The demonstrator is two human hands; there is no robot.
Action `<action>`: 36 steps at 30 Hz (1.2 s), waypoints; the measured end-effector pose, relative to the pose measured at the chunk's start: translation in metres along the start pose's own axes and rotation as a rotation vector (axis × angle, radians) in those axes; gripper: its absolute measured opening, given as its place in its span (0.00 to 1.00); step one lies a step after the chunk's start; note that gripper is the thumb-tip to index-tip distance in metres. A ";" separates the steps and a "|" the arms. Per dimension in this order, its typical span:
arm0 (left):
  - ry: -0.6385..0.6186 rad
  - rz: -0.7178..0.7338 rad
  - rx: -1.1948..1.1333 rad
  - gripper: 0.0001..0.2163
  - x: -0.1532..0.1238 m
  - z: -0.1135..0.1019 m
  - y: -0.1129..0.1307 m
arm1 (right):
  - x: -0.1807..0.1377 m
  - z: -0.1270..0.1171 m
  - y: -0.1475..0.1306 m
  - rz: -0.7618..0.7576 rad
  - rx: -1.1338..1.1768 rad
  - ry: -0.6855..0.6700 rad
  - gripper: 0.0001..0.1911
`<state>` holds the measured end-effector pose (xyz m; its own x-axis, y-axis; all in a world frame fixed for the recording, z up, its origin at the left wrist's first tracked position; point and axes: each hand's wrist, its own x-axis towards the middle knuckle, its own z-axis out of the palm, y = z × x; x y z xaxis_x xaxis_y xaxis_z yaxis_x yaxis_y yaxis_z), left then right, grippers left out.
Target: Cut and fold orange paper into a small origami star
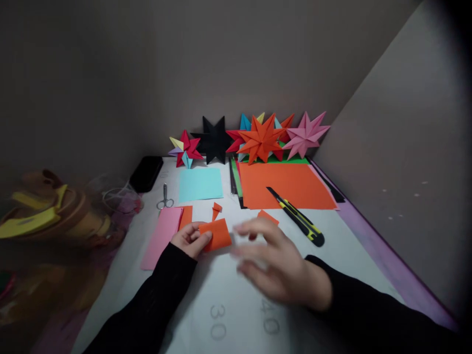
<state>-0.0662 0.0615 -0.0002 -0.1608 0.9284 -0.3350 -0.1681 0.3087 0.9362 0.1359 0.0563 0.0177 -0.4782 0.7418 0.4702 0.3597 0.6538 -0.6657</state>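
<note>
My left hand [191, 240] pinches the left edge of a small folded orange paper [217, 234] lying on the white mat [221, 295]. My right hand [275, 260] hovers just right of that paper, fingers spread and blurred by motion, with nothing in it. Small orange scraps lie close by: a folded bit [216, 210] behind the paper and a triangle [268, 217] by my right fingers. A pink sheet [162, 236] with an orange strip [186, 216] beside it lies left of my left hand.
A yellow-black utility knife [298, 217] lies on a large orange sheet [283, 184]. Scissors [165, 199], a light blue square [201, 184] and a black case [146, 173] sit further back. Several folded paper stars [261, 139] lean on the wall. Tape rolls [40, 211] crowd the left.
</note>
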 end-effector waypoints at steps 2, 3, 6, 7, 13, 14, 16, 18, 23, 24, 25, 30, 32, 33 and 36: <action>-0.026 0.031 0.018 0.25 -0.001 0.002 0.000 | 0.015 0.002 0.000 0.238 0.176 0.007 0.17; -0.040 0.052 0.030 0.26 -0.002 0.003 0.000 | 0.020 0.005 0.001 0.363 0.297 -0.018 0.17; -0.074 0.107 0.038 0.28 -0.004 0.007 -0.003 | 0.024 0.016 0.011 0.592 0.580 -0.159 0.10; -0.081 0.126 0.022 0.28 -0.004 0.009 -0.004 | 0.024 0.019 0.014 0.639 0.620 -0.181 0.08; -0.018 0.267 0.019 0.29 -0.003 0.011 -0.009 | 0.019 0.022 0.019 0.794 0.649 -0.201 0.09; -0.007 0.260 0.036 0.26 -0.002 0.011 -0.009 | 0.019 0.022 0.019 0.791 0.647 -0.215 0.09; 0.014 0.206 0.075 0.18 -0.002 0.009 -0.008 | 0.018 0.022 0.017 0.767 0.631 -0.233 0.08; 0.035 0.133 0.107 0.13 -0.002 0.008 -0.006 | 0.017 0.022 0.015 0.730 0.596 -0.253 0.08; 0.078 0.078 0.065 0.15 0.000 0.005 -0.003 | 0.020 0.004 0.021 0.499 0.237 -0.178 0.09; 0.088 0.080 0.061 0.16 0.002 0.004 -0.002 | 0.020 -0.004 0.026 0.439 0.053 -0.114 0.11; 0.096 0.084 0.059 0.16 0.003 0.002 -0.002 | 0.019 -0.013 0.031 0.389 -0.140 -0.062 0.12; 0.107 0.119 0.073 0.19 0.011 -0.003 -0.007 | 0.003 -0.056 0.065 0.469 -0.836 0.023 0.21; 0.101 0.135 0.097 0.19 0.013 -0.004 -0.009 | -0.004 -0.066 0.073 0.545 -0.934 -0.040 0.21; 0.095 0.141 0.111 0.19 0.013 -0.004 -0.010 | -0.007 -0.068 0.076 0.567 -0.952 -0.071 0.21; 0.076 0.148 0.141 0.17 0.013 -0.004 -0.011 | -0.011 -0.070 0.082 0.577 -0.988 -0.107 0.19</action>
<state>-0.0704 0.0692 -0.0150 -0.2469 0.9492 -0.1948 -0.0009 0.2008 0.9796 0.2269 0.1121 -0.0016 -0.0868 0.9833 0.1596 0.9961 0.0877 0.0014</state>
